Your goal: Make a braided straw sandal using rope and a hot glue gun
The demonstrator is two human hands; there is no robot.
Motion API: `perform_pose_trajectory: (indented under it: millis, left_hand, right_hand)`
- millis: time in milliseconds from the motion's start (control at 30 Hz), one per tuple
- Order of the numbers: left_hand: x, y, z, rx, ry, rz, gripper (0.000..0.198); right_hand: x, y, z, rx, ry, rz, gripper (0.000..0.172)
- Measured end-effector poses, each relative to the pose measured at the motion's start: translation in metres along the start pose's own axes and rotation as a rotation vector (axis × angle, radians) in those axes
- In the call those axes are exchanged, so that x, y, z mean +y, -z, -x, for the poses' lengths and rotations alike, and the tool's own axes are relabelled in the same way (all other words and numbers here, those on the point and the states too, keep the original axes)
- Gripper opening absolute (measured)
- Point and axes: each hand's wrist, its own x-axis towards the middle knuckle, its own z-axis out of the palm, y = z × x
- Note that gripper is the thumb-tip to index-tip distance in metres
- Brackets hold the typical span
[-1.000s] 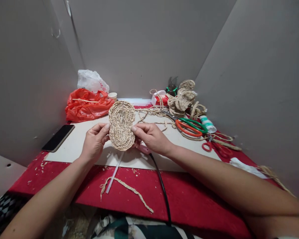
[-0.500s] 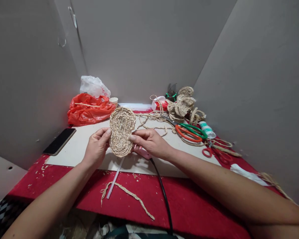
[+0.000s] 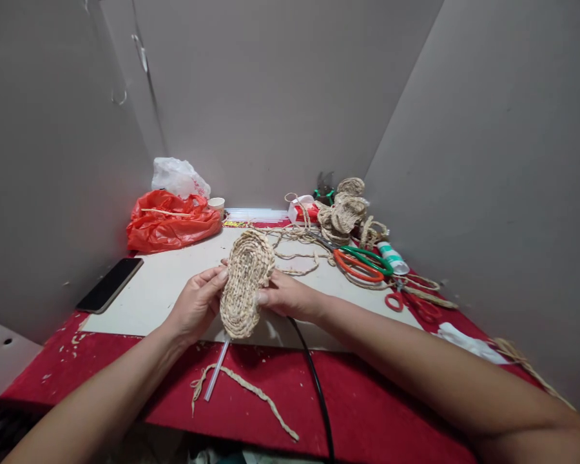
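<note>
Between my two hands is a small sole-shaped piece of coiled straw braid [image 3: 245,287], held up over the board and tilted. My left hand [image 3: 200,299] grips its left edge, thumb on the near face. On the right edge, my right hand [image 3: 290,293] pinches it with the thumb in front; the fingers behind are hidden. Below the piece, a clear glue stick [image 3: 217,370] pokes out over the red cloth. A loose length of braid [image 3: 256,390] lies beside it. A black cable [image 3: 314,380] runs from behind my right hand toward the table's front edge.
A white board [image 3: 125,303] covers part of the red tabletop [image 3: 377,393]. Left are a phone [image 3: 110,285] and a red plastic bag [image 3: 169,225]. Right are orange-and-green-handled scissors [image 3: 362,261], red scissors [image 3: 415,303], coiled braid pieces [image 3: 343,212] and a tape roll [image 3: 393,258].
The straw piece has come lower and slightly right in the view and tilted, with both hands still on it. My right hand now hides the pink tool the cable leads to.
</note>
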Motion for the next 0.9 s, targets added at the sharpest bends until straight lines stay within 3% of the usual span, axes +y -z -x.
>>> perform_pose_trajectory:
  millis: [233, 367, 467, 600, 733, 900]
  left_hand:
    - [-0.003, -0.003, 0.004, -0.022, 0.014, -0.043, 0.025]
    - [0.001, -0.002, 0.004, 0.078, -0.121, -0.203, 0.03]
    - [0.004, -0.005, 0.008, 0.157, -0.276, -0.368, 0.036]
    - [0.001, -0.013, 0.014, 0.048, -0.35, -0.491, 0.042]
    - [-0.005, -0.015, 0.014, 0.057, -0.379, -0.61, 0.025]
    - [-0.003, -0.005, 0.007, 0.151, -0.321, -0.451, 0.03]
  right_hand:
    - [-0.003, -0.001, 0.002, 0.032, -0.029, -0.075, 0.071]
    - [-0.013, -0.007, 0.001, 0.173, -0.048, -0.02, 0.068]
    - [-0.016, -0.008, -0.001, 0.354, -0.002, 0.169, 0.061]
    - [-0.009, -0.011, -0.002, 0.543, 0.069, 0.594, 0.054]
    - [-0.005, -0.017, 0.002, 0.549, 0.141, 0.977, 0.058]
    - [-0.011, -0.025, 0.006, 0.515, 0.206, 0.938, 0.058]
